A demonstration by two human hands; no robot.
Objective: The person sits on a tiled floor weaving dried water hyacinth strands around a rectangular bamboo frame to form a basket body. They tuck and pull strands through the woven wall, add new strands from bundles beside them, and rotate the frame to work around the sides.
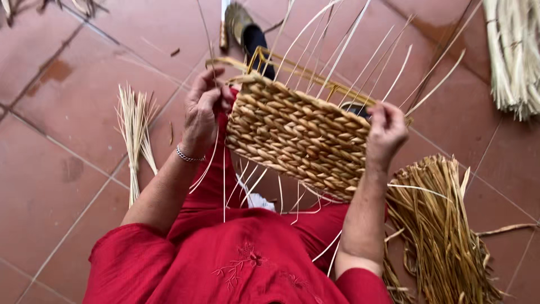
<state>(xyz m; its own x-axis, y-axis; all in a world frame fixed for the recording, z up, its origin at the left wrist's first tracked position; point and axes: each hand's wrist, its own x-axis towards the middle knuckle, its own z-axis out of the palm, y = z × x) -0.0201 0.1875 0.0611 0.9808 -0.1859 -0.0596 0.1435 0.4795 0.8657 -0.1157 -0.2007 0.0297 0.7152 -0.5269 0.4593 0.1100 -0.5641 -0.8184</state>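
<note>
Our left hand [203, 108] is pinching the top corner of the half-woven basket [295, 134], and our right hand [385, 133] grips its other edge, so it sits propped on our lap. Loose straw bundles [437, 225] lie on the tiled floor [50, 186] beside us.

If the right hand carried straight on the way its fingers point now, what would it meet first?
The right hand grips the far right edge of the woven basket, fingers pointing up-frame. First in line are probably the pale upright strands at the rim, then tiled floor; depth is unclear.
</note>
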